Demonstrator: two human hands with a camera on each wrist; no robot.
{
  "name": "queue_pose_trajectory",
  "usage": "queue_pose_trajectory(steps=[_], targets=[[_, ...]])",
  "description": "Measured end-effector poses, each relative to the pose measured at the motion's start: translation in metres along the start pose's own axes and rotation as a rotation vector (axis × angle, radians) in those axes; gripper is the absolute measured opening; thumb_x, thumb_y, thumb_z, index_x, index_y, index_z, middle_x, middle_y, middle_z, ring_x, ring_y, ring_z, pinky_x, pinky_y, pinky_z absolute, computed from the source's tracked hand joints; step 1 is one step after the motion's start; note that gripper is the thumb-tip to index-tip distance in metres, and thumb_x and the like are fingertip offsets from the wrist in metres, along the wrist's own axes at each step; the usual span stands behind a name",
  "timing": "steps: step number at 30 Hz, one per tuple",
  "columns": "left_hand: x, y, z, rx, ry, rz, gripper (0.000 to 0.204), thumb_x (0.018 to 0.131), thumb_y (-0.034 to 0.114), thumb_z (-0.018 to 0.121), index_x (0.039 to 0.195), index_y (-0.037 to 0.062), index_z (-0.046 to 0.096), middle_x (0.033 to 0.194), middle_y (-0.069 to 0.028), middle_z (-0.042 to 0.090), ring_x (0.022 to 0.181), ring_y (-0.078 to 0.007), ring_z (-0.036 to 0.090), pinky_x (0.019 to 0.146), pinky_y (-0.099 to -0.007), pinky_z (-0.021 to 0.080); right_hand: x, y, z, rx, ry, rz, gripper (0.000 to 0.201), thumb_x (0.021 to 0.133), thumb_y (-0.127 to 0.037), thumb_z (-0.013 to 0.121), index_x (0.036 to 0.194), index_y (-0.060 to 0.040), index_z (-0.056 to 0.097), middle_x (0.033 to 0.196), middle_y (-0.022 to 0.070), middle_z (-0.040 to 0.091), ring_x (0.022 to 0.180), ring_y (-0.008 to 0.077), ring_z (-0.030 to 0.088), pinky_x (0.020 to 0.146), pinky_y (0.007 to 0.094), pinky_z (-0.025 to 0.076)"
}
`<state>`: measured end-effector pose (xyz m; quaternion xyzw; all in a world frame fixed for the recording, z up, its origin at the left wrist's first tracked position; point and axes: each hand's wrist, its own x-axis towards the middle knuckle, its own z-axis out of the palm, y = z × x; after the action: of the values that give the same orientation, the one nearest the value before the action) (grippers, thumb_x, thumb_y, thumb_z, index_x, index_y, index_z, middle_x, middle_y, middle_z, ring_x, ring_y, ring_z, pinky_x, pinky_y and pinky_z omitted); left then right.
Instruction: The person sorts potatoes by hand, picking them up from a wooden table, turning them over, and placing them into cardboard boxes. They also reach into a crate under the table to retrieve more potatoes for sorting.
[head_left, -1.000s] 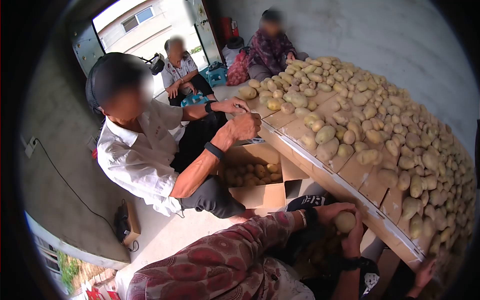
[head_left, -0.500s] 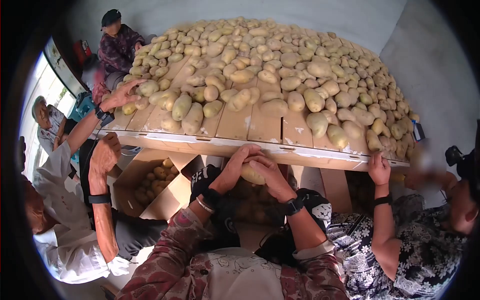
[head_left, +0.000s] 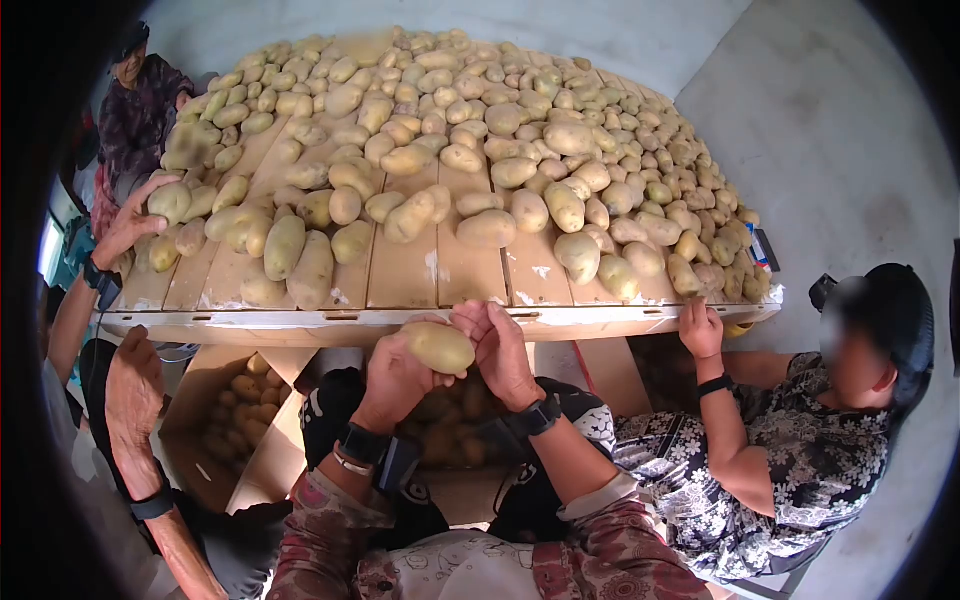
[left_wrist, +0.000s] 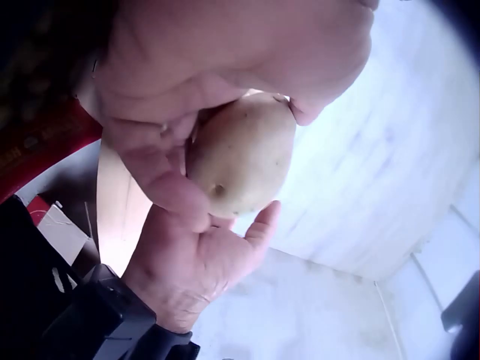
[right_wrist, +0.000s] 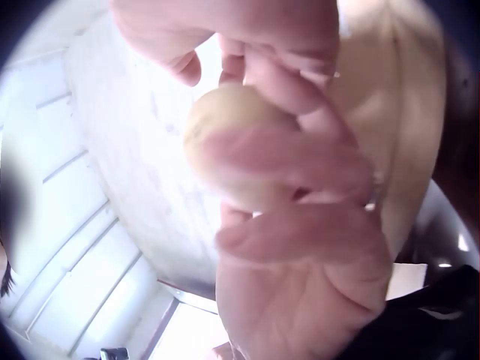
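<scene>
My left hand holds a smooth, pale yellow potato above the near edge of the table. In the left wrist view its fingers and thumb curl round the potato, which has a small dark spot near one end. Just right of the potato is my right hand, palm turned toward it, with loosely bent fingers. The right wrist view has the right hand close over the potato, while the left hand grips it from below.
A broad heap of potatoes covers much of the cardboard-topped table. Below its edge, a cardboard box of potatoes stands at left, and more potatoes lie between my knees. One person's hand reaches the heap at left; another person sits at right.
The head view has swung right, from the seated person at left to the table. The potato, earlier between both hands, is now in the left hand, with the right hand drawn slightly aside.
</scene>
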<state>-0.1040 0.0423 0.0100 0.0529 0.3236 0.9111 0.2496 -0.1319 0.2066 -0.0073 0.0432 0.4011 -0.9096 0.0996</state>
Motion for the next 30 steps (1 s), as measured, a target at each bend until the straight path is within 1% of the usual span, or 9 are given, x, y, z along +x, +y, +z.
queue_pose_trajectory(steps=[2, 11, 13, 15, 18, 21, 22, 27, 30], targets=[[-0.008, 0.015, 0.006, 0.004, 0.042, 0.222, 0.036, 0.081, 0.026, 0.046, 0.110, 0.0048, 0.049, 0.131, -0.0164, 0.042, 0.105, -0.0268, 0.054, 0.087, -0.0352, 0.045, -0.004, 0.007, 0.008, -0.068, -0.011, 0.045, 0.032, 0.095, -0.032, 0.044, 0.107, -0.0048, 0.054, 0.105, 0.0103, 0.061, 0.102, 0.0219, 0.057, 0.088, 0.0372, 0.047], [-0.029, 0.003, -0.018, 0.907, 0.315, 0.564, 0.024, 0.083, 0.000, 0.047, 0.107, 0.0016, 0.051, 0.101, -0.0052, 0.058, 0.088, -0.0095, 0.052, 0.082, -0.0256, 0.043, -0.040, 0.044, 0.039, -0.066, -0.099, 0.657, 0.042, 0.091, -0.046, 0.047, 0.120, -0.0151, 0.049, 0.112, 0.0016, 0.056, 0.100, 0.0152, 0.056, 0.081, 0.0405, 0.047], [-0.020, 0.002, -0.028, 0.634, 0.463, 0.564, 0.021, 0.087, 0.006, 0.045, 0.106, 0.0054, 0.052, 0.105, -0.0041, 0.056, 0.095, -0.0093, 0.048, 0.086, -0.0247, 0.040, -0.037, 0.041, 0.035, -0.034, -0.147, 0.636, 0.033, 0.091, -0.037, 0.050, 0.112, -0.0116, 0.056, 0.109, 0.0025, 0.058, 0.098, 0.0144, 0.056, 0.083, 0.0364, 0.046], [-0.022, -0.003, -0.026, 0.544, 0.469, 0.465, 0.018, 0.091, 0.014, 0.045, 0.104, 0.0054, 0.052, 0.100, -0.0037, 0.057, 0.090, -0.0108, 0.053, 0.081, -0.0240, 0.042, -0.029, 0.030, 0.030, -0.249, -0.314, 0.174, 0.025, 0.092, -0.027, 0.050, 0.099, -0.0059, 0.062, 0.104, 0.0037, 0.062, 0.096, 0.0132, 0.057, 0.084, 0.0316, 0.045], [-0.022, -0.010, -0.021, 0.409, 0.388, 0.296, 0.020, 0.095, 0.019, 0.038, 0.103, 0.0080, 0.052, 0.092, -0.0036, 0.060, 0.077, -0.0122, 0.057, 0.065, -0.0225, 0.043, -0.026, 0.004, 0.032, -0.330, -0.238, -0.015, 0.023, 0.093, -0.016, 0.049, 0.088, 0.0005, 0.063, 0.094, 0.0093, 0.064, 0.089, 0.0130, 0.060, 0.080, 0.0282, 0.049], [-0.025, -0.032, -0.016, 0.022, -0.021, -0.299, 0.043, 0.096, 0.046, 0.029, 0.107, 0.0109, 0.052, 0.091, -0.0040, 0.061, 0.070, -0.0142, 0.058, 0.049, -0.0261, 0.042, -0.033, -0.010, 0.034, -0.717, -0.238, -0.154, 0.021, 0.092, -0.017, 0.051, 0.089, -0.0003, 0.063, 0.089, 0.0068, 0.063, 0.081, 0.0106, 0.059, 0.075, 0.0263, 0.050], [-0.024, -0.030, -0.016, 0.039, -0.017, -0.291, 0.043, 0.096, 0.046, 0.029, 0.107, 0.0109, 0.052, 0.091, -0.0040, 0.061, 0.070, -0.0142, 0.058, 0.049, -0.0261, 0.042, -0.044, -0.024, 0.047, -0.846, -0.268, 0.056, 0.021, 0.093, -0.018, 0.051, 0.091, -0.0007, 0.063, 0.087, 0.0047, 0.063, 0.075, 0.0091, 0.058, 0.064, 0.0220, 0.049], [-0.014, -0.037, -0.009, 0.040, 0.096, -0.154, 0.052, 0.091, 0.055, 0.034, 0.110, 0.0109, 0.054, 0.087, -0.0040, 0.061, 0.067, -0.0149, 0.057, 0.049, -0.0248, 0.042, -0.040, -0.019, 0.041, -0.729, -0.238, -0.088, 0.025, 0.096, -0.019, 0.046, 0.099, 0.0013, 0.061, 0.090, 0.0043, 0.062, 0.070, 0.0108, 0.058, 0.054, 0.0196, 0.046], [-0.008, -0.038, -0.016, 0.054, 0.026, -0.074, 0.043, 0.092, 0.044, 0.042, 0.120, 0.0120, 0.048, 0.095, -0.0031, 0.058, 0.067, -0.0148, 0.055, 0.051, -0.0259, 0.040, -0.024, -0.012, 0.017, -0.607, -0.083, -0.234, 0.029, 0.096, -0.027, 0.047, 0.101, -0.0018, 0.060, 0.100, 0.0044, 0.061, 0.086, 0.0097, 0.054, 0.076, 0.0263, 0.046]])
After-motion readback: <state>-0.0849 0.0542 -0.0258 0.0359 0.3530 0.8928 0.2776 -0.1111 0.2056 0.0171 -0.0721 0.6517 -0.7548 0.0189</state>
